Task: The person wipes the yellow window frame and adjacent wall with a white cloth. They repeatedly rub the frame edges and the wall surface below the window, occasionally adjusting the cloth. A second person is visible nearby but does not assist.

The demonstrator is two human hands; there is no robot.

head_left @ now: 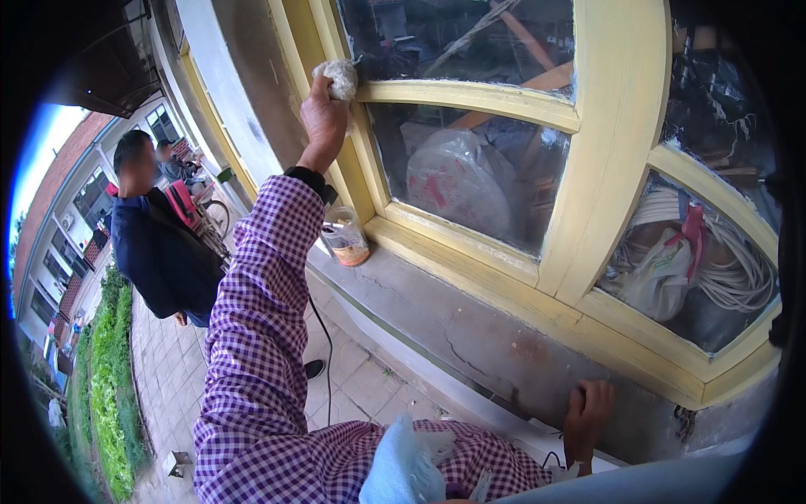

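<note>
At eleven o'clock the left hand (325, 120) grasps a white wad (340, 80), likely light, soft, best gripped by its bulk; at four o'clock the right hand (588, 413) curls, contents unclear.

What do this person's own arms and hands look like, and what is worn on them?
The left sleeve, long and wrinkled, has purple and white checks and meets a dark wristband. The left hand and right hand are ungloved.

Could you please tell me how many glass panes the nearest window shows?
4: upper-left pane, lower-left pane, upper-right pane, lower-right pane; more may be hidden.
</note>
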